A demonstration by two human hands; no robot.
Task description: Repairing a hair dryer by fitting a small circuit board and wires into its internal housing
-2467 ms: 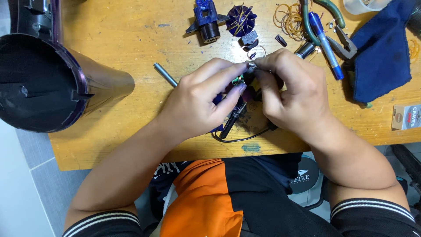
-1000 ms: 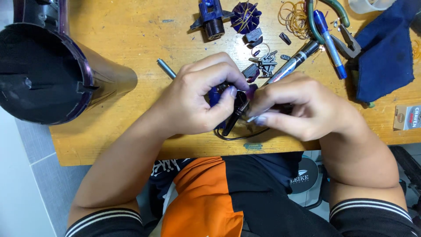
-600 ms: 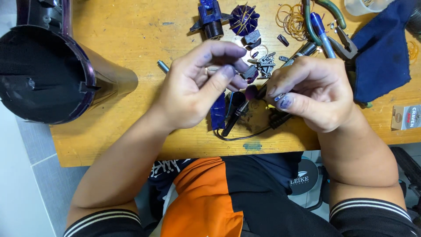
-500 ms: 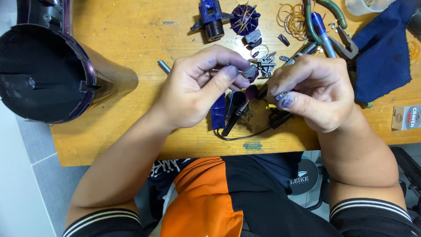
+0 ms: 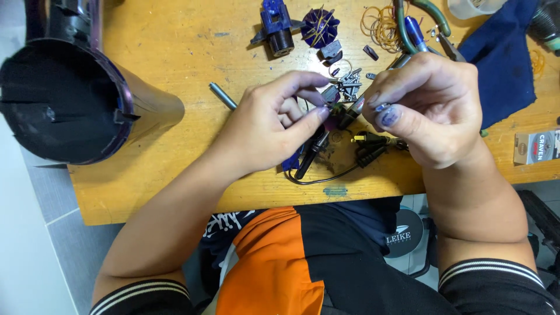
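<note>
Screwdriver (image 5: 350, 114) is lying in the right hand (image 5: 431, 111), fingers pinching together around its shaft, tip pointing at a small part; small part (image 5: 330, 108) is sitting pinched between thumb and fingertips of the left hand (image 5: 274, 125), above the desk's (image 5: 175, 181) middle, toward the near edge; black cable (image 5: 326, 175) is trailing beneath both hands; loose screws (image 5: 350, 79) are lying just behind; black cylinder (image 5: 70, 105) is overhanging the left edge; blue cloth (image 5: 501, 64) is covering the far right corner.
</note>
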